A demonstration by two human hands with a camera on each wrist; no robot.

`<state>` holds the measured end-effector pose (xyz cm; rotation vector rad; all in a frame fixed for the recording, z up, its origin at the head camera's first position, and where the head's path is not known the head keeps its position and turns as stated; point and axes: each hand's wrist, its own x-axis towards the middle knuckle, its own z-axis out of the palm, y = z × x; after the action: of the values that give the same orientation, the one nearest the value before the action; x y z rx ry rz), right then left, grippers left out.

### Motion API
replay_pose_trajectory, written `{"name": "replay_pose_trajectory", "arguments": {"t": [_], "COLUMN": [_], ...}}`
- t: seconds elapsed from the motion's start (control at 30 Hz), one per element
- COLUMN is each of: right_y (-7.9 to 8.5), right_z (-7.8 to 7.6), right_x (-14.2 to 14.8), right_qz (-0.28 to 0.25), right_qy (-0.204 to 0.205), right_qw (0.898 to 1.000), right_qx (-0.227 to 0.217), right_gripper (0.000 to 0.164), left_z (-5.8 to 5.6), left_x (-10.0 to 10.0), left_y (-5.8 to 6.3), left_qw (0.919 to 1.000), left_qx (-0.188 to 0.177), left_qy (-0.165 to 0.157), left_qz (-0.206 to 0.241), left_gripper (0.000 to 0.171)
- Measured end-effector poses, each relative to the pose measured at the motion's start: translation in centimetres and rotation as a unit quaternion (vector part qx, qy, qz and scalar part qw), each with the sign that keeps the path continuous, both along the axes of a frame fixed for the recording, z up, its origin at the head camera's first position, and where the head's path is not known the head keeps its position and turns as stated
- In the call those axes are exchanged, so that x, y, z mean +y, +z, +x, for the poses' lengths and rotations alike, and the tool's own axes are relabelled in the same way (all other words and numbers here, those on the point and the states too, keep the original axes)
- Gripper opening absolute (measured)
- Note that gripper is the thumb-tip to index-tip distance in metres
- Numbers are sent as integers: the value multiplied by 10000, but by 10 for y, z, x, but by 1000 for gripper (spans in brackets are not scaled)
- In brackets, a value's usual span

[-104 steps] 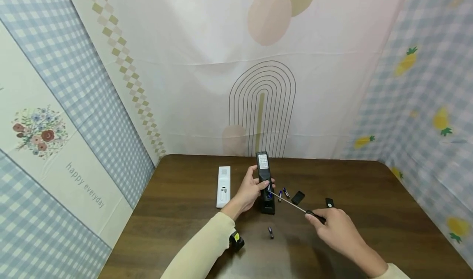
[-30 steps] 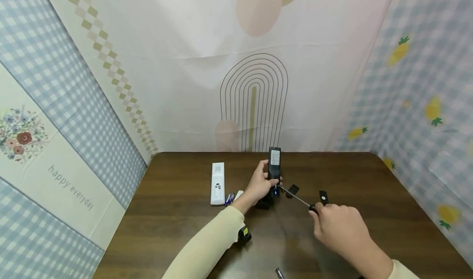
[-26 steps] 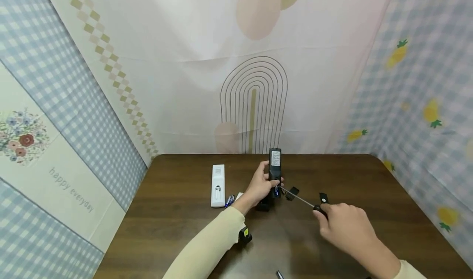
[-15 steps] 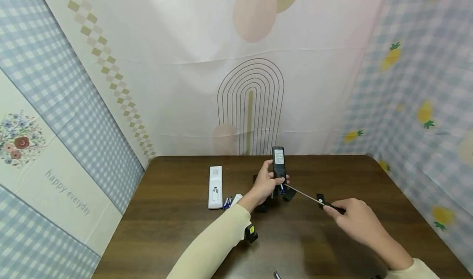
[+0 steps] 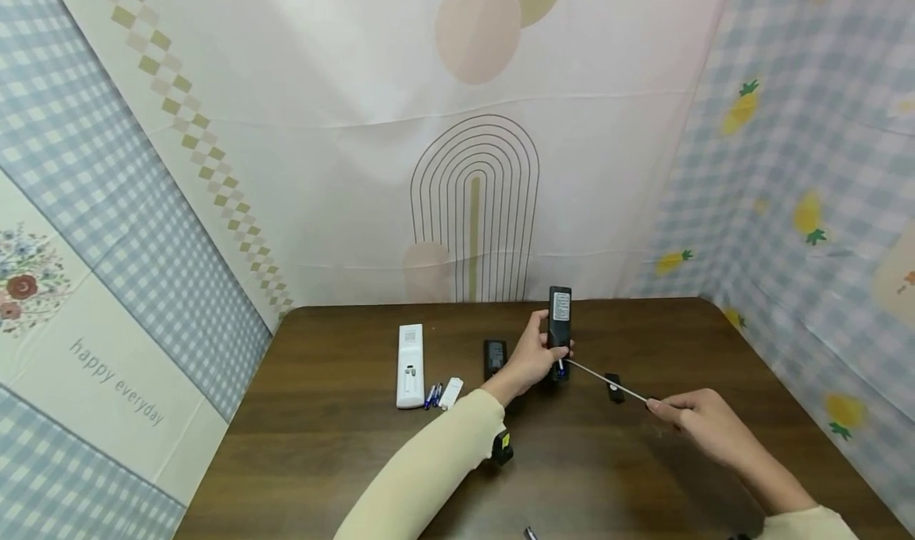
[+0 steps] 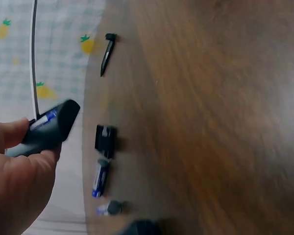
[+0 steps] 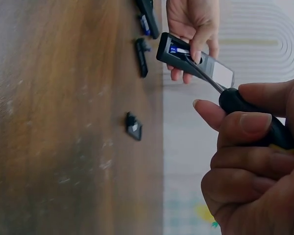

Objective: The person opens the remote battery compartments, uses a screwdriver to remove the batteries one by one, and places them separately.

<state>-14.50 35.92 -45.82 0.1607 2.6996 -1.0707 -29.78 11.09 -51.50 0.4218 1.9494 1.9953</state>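
My left hand (image 5: pixel 530 359) grips a black remote control (image 5: pixel 561 316), its back turned up and its battery compartment uncovered. A blue-and-silver battery (image 7: pixel 179 50) lies in that compartment, partly behind the left thumb. My right hand (image 5: pixel 711 427) holds a screwdriver (image 7: pixel 250 115) by its black handle. Its long metal shaft (image 6: pixel 33 63) reaches into the compartment near the battery's end; whether the tip touches the battery I cannot tell.
A white remote (image 5: pixel 411 367), a pair of batteries (image 5: pixel 433 395) and a white cover (image 5: pixel 451 393) lie left. Behind my left forearm is another black remote (image 5: pixel 495 356). A small black cover (image 5: pixel 614 387) lies right; a battery (image 5: pixel 530 533) is at the lower edge.
Both hands, with the remote and screwdriver, have moved rightward. The second black remote on the table has come into view beside the left wrist. The head view has shifted somewhat.
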Motion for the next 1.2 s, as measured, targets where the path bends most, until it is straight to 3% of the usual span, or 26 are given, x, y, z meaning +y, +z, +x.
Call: {"name": "replay_pose_trajectory", "arguments": {"t": [0.23, 0.43, 0.6, 0.7, 0.8, 0.87, 1.03, 1.2], "right_y": [-14, -20, -19, -16, -15, -16, -22, -26], "right_z": [2, 5, 12, 18, 20, 18, 10, 7], "right_x": [15, 23, 15, 3, -3, -2, 12, 22], "right_qz": [-319, -295, 726, 1578, 1973, 1847, 804, 209], "right_qy": [-191, -171, 162, 370, 430, 386, 106, -111], "right_qw": [9988, 9988, 9963, 9808, 9694, 9731, 9952, 9997], "right_qx": [-332, -363, 429, 1084, 1396, 1323, 553, 73], "right_gripper": [53, 52, 46, 43, 40, 39, 40, 45], "left_z": [5, 5, 4, 4, 3, 3, 1, 0], "left_x": [19, 25, 26, 27, 29, 31, 34, 37], "left_y": [-7, -12, -12, -11, -11, -11, -16, -19], "left_qw": [9994, 9997, 9998, 9997, 9998, 9998, 9998, 9997], "left_qx": [242, 140, -26, -124, -167, -158, -174, -210], "left_qy": [11, -111, -186, -185, -140, -93, -22, 3], "left_qz": [-235, -187, -42, -25, -18, 3, 28, 105], "left_gripper": [65, 71, 70, 70, 69, 68, 68, 67]}}
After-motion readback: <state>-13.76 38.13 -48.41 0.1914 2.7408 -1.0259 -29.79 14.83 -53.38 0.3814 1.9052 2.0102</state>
